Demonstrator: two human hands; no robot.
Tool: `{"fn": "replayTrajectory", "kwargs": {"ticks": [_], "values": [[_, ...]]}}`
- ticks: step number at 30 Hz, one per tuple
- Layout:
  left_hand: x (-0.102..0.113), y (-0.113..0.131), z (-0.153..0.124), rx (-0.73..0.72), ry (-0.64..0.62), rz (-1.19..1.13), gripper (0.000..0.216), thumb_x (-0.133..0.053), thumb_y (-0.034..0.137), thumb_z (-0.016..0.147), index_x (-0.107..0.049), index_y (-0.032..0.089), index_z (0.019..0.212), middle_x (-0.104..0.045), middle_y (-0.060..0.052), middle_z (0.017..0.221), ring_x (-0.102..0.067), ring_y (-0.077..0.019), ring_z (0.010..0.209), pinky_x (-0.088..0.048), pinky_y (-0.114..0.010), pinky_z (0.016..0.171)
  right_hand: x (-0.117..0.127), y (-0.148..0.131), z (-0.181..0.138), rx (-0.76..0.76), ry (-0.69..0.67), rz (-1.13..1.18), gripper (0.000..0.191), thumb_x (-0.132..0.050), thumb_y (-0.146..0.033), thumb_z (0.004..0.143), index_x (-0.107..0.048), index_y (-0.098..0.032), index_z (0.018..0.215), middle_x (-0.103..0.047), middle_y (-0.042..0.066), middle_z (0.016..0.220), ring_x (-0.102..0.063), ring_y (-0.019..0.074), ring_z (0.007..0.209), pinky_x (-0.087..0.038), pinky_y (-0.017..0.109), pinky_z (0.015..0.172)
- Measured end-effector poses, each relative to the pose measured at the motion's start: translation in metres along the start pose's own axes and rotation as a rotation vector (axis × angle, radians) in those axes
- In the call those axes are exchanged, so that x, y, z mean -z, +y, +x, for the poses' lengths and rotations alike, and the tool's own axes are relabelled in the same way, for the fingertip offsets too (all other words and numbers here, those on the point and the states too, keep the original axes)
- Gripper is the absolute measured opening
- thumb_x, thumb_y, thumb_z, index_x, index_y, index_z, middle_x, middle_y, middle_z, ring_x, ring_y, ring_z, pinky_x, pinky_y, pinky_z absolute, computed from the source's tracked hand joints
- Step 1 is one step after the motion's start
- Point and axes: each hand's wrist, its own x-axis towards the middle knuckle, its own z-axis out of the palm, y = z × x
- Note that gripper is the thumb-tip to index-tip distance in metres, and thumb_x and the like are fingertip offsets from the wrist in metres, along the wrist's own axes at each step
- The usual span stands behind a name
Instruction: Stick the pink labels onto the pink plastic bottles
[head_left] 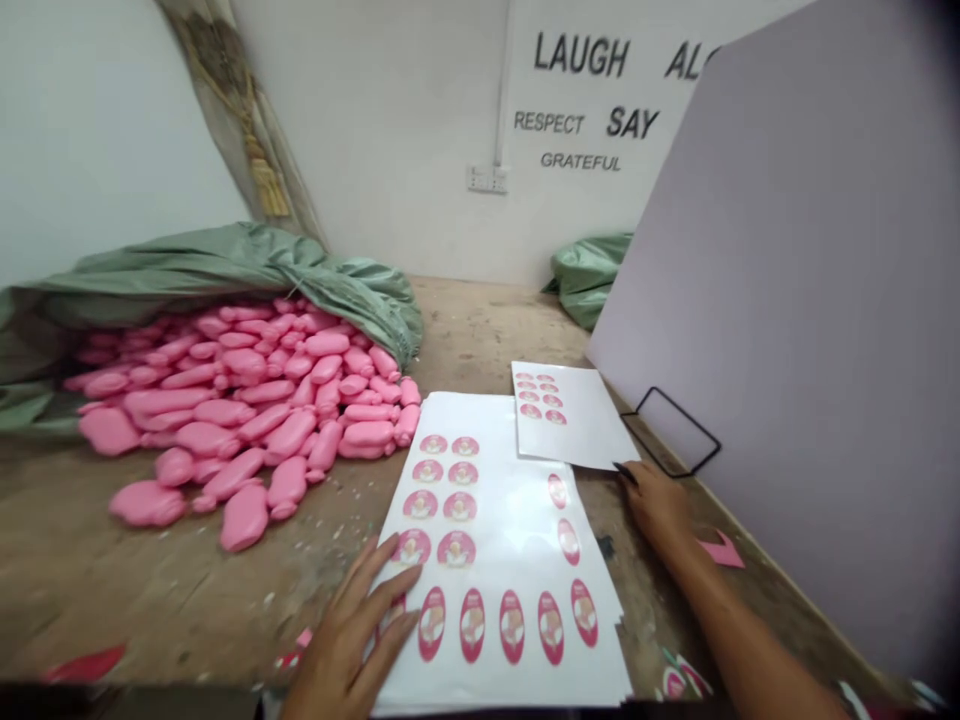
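Note:
A large white sticker sheet (501,520) with pink round and oval labels lies on the worn table in front of me. My left hand (352,630) rests flat on its near left corner, fingers spread. A smaller sticker sheet (581,425) overlaps its far right corner. My right hand (656,500) reaches to that small sheet's near right corner, fingertips touching its edge; whether they pinch it is unclear. A heap of pink bottles (247,400) spills from a green sack (225,265) at the left.
A tall pale board (810,300) stands on the right, propped by a black wire stand (671,430). Another green sack (589,275) sits at the back by the wall. Pink scraps (721,550) and loose labels (679,680) litter the table's near edge.

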Motion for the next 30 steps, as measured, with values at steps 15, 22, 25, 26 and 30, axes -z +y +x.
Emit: {"fn": "replayTrajectory", "kwargs": {"ticks": [15, 22, 25, 26, 30], "values": [[0.012, 0.011, 0.004, 0.138, -0.149, -0.103, 0.037, -0.045, 0.032, 0.091, -0.048, 0.027, 0.128, -0.047, -0.007, 0.137, -0.037, -0.0252, 0.132, -0.038, -0.047, 0.105, 0.029, -0.079, -0.067, 0.494, 0.147, 0.093, 0.029, -0.041, -0.025, 0.086, -0.062, -0.031, 0.104, -0.071, 0.001, 0.103, -0.058, 0.0174, 0.061, -0.033, 0.035, 0.062], [0.025, 0.001, 0.032, 0.149, 0.009, -0.058, 0.056, -0.053, 0.026, 0.084, -0.035, 0.022, 0.137, -0.043, -0.013, 0.139, -0.043, -0.0274, 0.127, -0.041, -0.047, 0.101, 0.026, -0.082, -0.079, 0.638, 0.157, 0.15, 0.035, -0.04, -0.008, 0.084, -0.061, -0.026, 0.106, -0.071, 0.001, 0.103, -0.062, 0.0116, 0.063, -0.031, 0.031, 0.063], [0.029, -0.002, 0.047, 0.026, -0.068, -0.022, 0.053, -0.048, 0.012, 0.081, -0.046, 0.026, 0.131, -0.04, -0.01, 0.142, -0.042, -0.0269, 0.127, -0.041, -0.046, 0.101, 0.032, -0.087, -0.081, 0.706, 0.194, 0.177, 0.033, -0.04, -0.008, 0.085, -0.062, -0.025, 0.105, -0.072, 0.0, 0.1, -0.063, 0.011, 0.067, -0.031, 0.029, 0.064], [0.03, -0.003, 0.05, -0.003, -0.083, -0.012, 0.052, -0.046, 0.008, 0.079, -0.051, 0.026, 0.127, -0.041, -0.01, 0.141, -0.043, -0.027, 0.127, -0.041, -0.046, 0.101, 0.035, -0.089, -0.082, 0.725, 0.206, 0.184, 0.033, -0.04, -0.008, 0.086, -0.062, -0.025, 0.104, -0.072, 0.0, 0.099, -0.064, 0.0109, 0.068, -0.031, 0.029, 0.064], [0.029, -0.008, 0.05, -0.088, -0.065, -0.013, 0.039, -0.044, 0.004, 0.076, -0.064, 0.02, 0.106, -0.052, -0.011, 0.132, -0.047, -0.0257, 0.123, -0.043, -0.044, 0.099, 0.044, -0.094, -0.088, 0.752, 0.228, 0.187, 0.032, -0.041, -0.008, 0.086, -0.062, -0.025, 0.104, -0.073, -0.002, 0.098, -0.062, 0.0107, 0.067, -0.032, 0.028, 0.066]]}}
